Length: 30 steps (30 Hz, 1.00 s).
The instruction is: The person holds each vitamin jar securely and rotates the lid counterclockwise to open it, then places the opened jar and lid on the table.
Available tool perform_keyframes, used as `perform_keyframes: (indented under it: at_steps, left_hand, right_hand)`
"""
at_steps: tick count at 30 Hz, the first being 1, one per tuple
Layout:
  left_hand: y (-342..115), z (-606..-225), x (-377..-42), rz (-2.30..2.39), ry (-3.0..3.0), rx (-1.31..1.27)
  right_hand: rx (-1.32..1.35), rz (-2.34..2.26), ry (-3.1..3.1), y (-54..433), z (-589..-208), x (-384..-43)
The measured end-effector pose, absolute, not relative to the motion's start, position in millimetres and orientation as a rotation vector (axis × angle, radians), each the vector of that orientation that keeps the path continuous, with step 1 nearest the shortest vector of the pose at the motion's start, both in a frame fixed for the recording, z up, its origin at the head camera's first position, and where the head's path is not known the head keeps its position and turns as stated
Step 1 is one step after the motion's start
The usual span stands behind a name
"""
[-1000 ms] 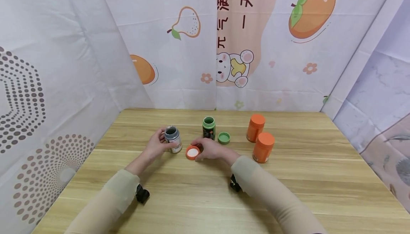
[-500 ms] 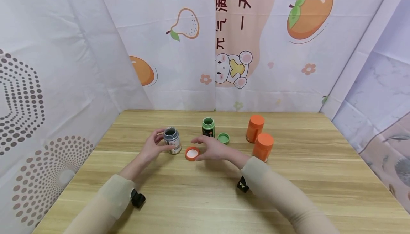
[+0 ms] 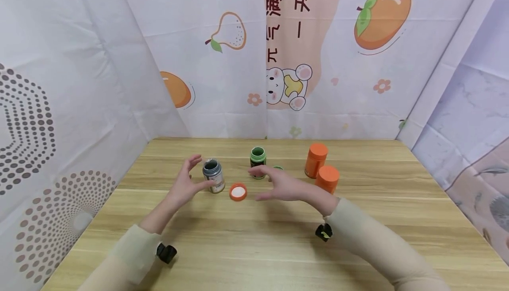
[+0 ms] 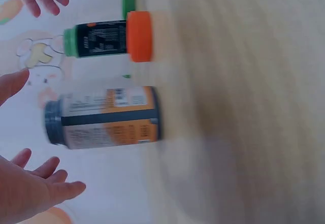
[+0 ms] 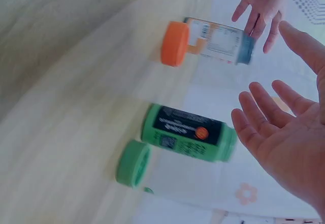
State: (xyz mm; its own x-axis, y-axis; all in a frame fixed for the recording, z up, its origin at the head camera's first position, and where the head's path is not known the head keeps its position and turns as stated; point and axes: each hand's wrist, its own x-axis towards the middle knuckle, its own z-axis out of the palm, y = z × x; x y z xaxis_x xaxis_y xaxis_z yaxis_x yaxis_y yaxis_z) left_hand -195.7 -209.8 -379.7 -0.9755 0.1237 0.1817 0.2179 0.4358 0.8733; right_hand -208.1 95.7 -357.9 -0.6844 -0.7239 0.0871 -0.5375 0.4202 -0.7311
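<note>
We see the grey jar (image 3: 213,174) upright on the tabletop (image 3: 246,249), long axis vertical, just right of the nearer left hand (image 3: 184,188), spread and holding nothing; the right hand (image 3: 284,185), likewise spread, hovers beyond the orange lid (image 3: 238,192)

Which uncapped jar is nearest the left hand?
The grey-necked jar with the white-and-orange label, right by the left hand. The other uncapped one, the green jar, stands farther right.
</note>
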Motion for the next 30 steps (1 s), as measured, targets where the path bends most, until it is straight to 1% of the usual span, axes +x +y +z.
perform_keyframes:
  at_steps: [10, 16, 24, 30]
  left_hand:
    - [-190.1, -343.7, -178.3, -1.285, -2.658, -0.471]
    - [-173.2, -330.5, -170.7, -1.281, -2.667, -0.615]
    - [-153.8, -327.9, -175.2, -1.259, -2.687, -0.785]
    - [-139.7, -327.3, -179.4, -1.262, -2.696, -0.876]
  right_hand:
    - [-1.107, -1.139, 2.54, 138.3, -325.6, -192.2]
    - [-1.155, -1.158, 2.648, 160.7, -315.6, -190.6]
    - [-0.972, -1.097, 2.741, 190.5, -311.3, -186.7]
    - [-0.913, -1.102, 2.788, 211.6, -314.0, -182.1]
